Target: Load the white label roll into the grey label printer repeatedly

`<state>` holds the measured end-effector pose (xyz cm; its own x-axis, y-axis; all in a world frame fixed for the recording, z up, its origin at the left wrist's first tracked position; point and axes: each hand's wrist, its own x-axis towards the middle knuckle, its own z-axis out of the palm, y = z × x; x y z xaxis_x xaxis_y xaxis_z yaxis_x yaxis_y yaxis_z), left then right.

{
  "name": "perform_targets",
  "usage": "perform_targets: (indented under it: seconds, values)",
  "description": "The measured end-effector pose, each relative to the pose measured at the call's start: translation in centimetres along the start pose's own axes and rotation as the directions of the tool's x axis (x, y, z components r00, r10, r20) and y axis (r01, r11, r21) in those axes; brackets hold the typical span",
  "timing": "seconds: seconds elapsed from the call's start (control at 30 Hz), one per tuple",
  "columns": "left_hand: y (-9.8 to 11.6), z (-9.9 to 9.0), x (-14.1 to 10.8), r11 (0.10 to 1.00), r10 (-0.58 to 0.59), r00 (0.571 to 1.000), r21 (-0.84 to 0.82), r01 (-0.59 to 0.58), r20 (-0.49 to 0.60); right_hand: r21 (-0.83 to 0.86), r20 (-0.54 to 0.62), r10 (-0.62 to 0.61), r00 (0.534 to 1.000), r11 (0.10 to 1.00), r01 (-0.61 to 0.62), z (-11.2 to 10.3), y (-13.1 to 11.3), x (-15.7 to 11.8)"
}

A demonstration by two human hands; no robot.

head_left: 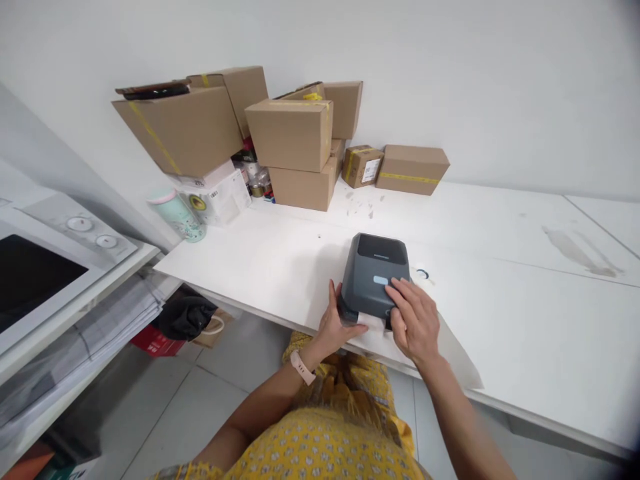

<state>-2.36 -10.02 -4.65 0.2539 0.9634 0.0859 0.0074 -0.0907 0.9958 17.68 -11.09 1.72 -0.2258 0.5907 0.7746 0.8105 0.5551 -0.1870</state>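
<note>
A dark grey device [370, 277] with a black top panel and a small light button stands near the front edge of the white table. White paper [371, 323] shows at its near side, between my hands. My left hand [336, 325] lies against the device's near left corner, its thumb stretched toward the paper and its fingers apart. On the near right part of the device rests my right hand [414, 318], fingertips on the cover beside the button, the other fingers bent at the edge. The underside of the device is hidden.
Cardboard boxes [295, 133] are stacked at the back left, with two smaller boxes [413, 168] to their right. A mint green cup [179, 215] stands by a white box. A microwave [65, 247] is at the far left. A paper sheet [457, 353] hangs over the table's front edge.
</note>
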Motion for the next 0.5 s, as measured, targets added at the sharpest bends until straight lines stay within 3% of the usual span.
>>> perform_targets:
  seconds: [0.1,0.17,0.27,0.37,0.5]
  values:
    - [0.9,0.0,-0.2,0.994,0.002,0.999,-0.105,0.003,0.049,0.073,0.004,0.099,0.995,0.992,-0.099,1.4,-0.9,-2.7]
    - [2.0,0.2,0.0,0.972,-0.061,0.998,-0.226,0.066,0.029,0.167,-0.086,0.193,0.977,0.97,-0.177,2.5,-1.6,-3.2]
    - [3.6,0.8,0.8,0.929,-0.203,0.977,-0.328,0.17,-0.071,0.282,-0.233,0.343,0.91,0.919,-0.274,3.7,-2.3,-2.9]
    - [4.2,1.5,1.6,0.95,-0.225,0.963,-0.254,0.183,-0.146,0.296,-0.277,0.399,0.874,0.901,-0.317,3.9,-2.1,-2.2]
    - [3.6,2.0,1.9,0.979,-0.157,0.968,-0.162,0.126,-0.198,0.294,-0.232,0.46,0.857,0.873,-0.389,3.5,-1.7,-1.7]
